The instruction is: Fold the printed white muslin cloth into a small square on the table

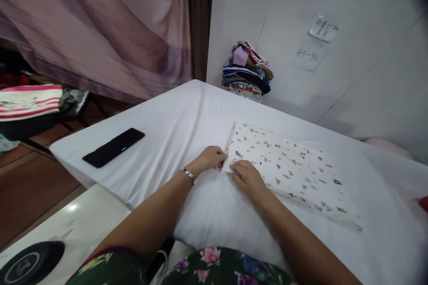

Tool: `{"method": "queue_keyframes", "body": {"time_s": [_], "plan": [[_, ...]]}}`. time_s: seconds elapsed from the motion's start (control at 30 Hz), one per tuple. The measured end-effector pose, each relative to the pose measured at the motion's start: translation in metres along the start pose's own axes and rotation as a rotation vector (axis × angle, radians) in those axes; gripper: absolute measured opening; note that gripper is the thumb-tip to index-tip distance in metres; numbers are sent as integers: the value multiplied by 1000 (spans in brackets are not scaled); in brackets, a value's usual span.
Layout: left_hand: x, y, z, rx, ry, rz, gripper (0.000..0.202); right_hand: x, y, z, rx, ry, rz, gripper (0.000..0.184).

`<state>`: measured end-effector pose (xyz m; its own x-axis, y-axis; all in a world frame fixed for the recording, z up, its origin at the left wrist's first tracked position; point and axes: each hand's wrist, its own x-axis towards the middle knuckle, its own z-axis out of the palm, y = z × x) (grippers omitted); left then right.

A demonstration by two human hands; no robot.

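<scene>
A folded cloth (290,167), white with small dark printed motifs, lies flat on the white-covered bench (174,124), right of the middle and angled away to the far left. Both hands are at its near left corner. The left hand (210,158) rests on the bench sheet just beside the cloth's left edge. Its fingers are curled together and their tips touch that edge; whether this grip actually pinches the fabric cannot be told. A metal bracelet (188,173) sits on its wrist. The right hand (249,178) lies palm down on top of the cloth at the corner, its grip spread, with the fingers stretched flat and pressing on the fabric and holding nothing.

A black phone (113,147) lies on the bench well to the left of the hands. At the far edge, against the white wall, stands a stack of folded garments (247,71) in mixed colours. Two paper notes (316,42) are stuck on the wall to its right. A mauve curtain (100,26) hangs at the far left.
</scene>
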<state>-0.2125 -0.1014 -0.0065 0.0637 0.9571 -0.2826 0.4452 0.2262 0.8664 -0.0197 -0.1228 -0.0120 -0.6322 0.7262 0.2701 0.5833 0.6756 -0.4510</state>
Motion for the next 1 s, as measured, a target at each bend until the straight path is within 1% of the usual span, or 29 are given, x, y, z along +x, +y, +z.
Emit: {"method": "queue_keyframes", "body": {"time_s": [0.13, 0.27, 0.37, 0.43, 0.57, 0.67, 0.83, 0.9, 1.0], "plan": [[-6, -4, -1, 18, -33, 40, 20, 1, 3, 4, 17, 23, -22, 17], [-4, -4, -2, 49, -70, 82, 18, 0, 4, 6, 112, 72, 11, 20], [-3, -6, -2, 52, -74, 99, 20, 0, 0, 6, 153, 137, 34, 22], [-3, -6, -1, 68, -74, 102, 21, 1, -5, 7, 131, 164, 17, 22], [-5, -5, -1, 86, -72, 99, 20, 2, -12, 12, -44, 107, -61, 23], [-7, -3, -1, 94, -55, 103, 20, 1, -12, 16, -120, 83, -81, 22], [-10, 1, 1, 135, -23, 129, 33, -3, -11, 20, -138, 97, -91, 20], [-10, 2, 4, 199, 25, 140, 32, -5, -11, 23, -118, 110, -105, 22], [-10, 4, 7, 318, 106, 150, 26, -7, -13, 23, -58, 122, -108, 26]]}}
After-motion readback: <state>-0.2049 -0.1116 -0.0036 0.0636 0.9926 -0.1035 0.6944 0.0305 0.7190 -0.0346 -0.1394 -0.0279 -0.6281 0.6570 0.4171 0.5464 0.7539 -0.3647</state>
